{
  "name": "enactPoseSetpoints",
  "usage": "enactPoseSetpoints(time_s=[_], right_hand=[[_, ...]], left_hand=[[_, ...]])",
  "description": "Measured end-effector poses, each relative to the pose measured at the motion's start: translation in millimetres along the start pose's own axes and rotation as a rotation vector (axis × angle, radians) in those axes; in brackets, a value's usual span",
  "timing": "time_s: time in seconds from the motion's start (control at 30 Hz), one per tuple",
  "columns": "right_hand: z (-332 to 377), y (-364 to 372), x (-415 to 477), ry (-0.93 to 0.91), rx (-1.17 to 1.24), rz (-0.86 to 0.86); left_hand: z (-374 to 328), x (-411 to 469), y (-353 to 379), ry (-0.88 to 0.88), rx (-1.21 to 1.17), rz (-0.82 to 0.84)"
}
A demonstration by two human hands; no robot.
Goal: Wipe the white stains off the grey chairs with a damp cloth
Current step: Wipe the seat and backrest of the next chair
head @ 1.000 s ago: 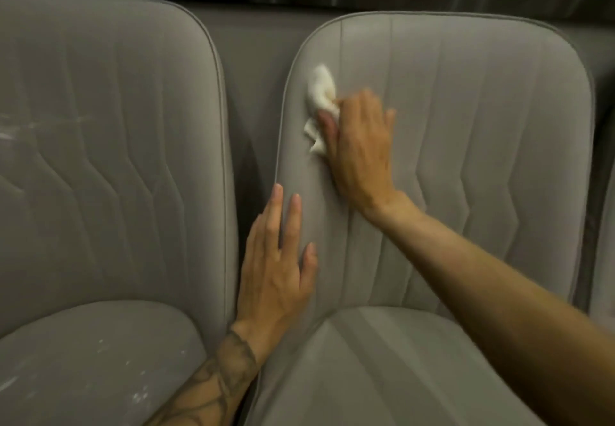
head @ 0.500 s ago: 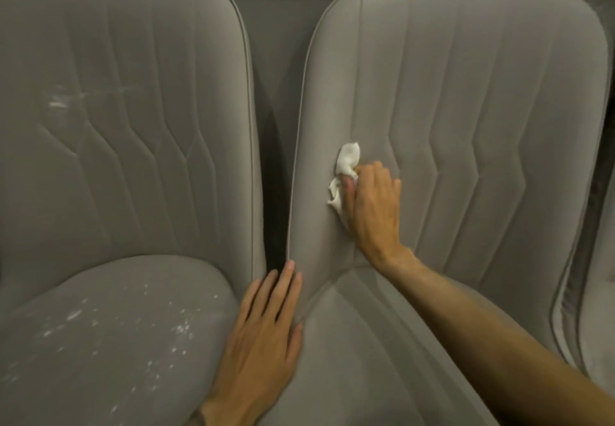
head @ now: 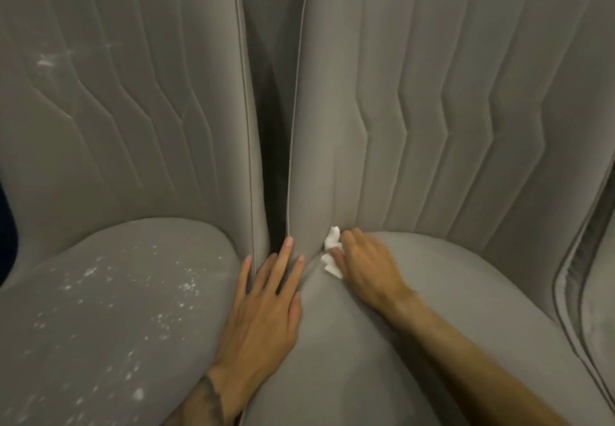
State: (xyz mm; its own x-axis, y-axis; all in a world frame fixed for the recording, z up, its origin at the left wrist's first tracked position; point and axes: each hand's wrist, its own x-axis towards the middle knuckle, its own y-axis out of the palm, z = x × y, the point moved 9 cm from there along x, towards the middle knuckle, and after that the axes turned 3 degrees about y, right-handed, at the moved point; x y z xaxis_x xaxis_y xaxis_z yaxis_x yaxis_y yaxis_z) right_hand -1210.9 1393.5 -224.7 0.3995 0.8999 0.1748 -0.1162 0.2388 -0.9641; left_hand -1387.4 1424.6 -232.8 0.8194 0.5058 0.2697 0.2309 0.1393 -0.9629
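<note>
1. Two chairs are shown side by side: left chair (head: 116, 126) and right chair (head: 466, 126).
2. The cloth (head: 332, 252) is clamped in the grip of the right hand (head: 366, 266) and pressed into the crease between the right chair's back and seat.
3. The left hand (head: 263, 309) is laid flat, fingers straight, at the gap between the seats; nothing is held.
4. Wiping of the right chair is judged nearly done.
5. Stains (head: 133, 292) are seen on the left chair's seat and back; the cloth must be carried there next.
</note>
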Motion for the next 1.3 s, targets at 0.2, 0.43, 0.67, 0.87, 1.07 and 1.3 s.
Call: enactPoseSetpoints(time_s=[0.2, 0.43, 0.67, 0.87, 1.07, 1.3], right_hand=[[52, -8, -67, -0.178, 0.139, 0.009], [-21, -18, -29, 0.314, 0.002, -0.006], [64, -10, -92, 0.319, 0.068, -0.063], [111, -16, -129, 0.428, 0.231, -0.005], [194, -13, -114, 0.447, 0.478, -0.102], [227, 12, -94, 0.411, 0.250, -0.120]], left_hand=[[-1, -1, -4, 0.030, 0.008, 0.055], [-1, -3, -5, 0.046, 0.011, 0.051], [6, -36, -16, 0.143, 0.019, 0.066], [42, -82, -37, 0.178, -0.077, 0.086], [143, -122, -56, 0.105, -0.085, 0.116], [257, -140, -65, -0.024, -0.087, 0.159]])
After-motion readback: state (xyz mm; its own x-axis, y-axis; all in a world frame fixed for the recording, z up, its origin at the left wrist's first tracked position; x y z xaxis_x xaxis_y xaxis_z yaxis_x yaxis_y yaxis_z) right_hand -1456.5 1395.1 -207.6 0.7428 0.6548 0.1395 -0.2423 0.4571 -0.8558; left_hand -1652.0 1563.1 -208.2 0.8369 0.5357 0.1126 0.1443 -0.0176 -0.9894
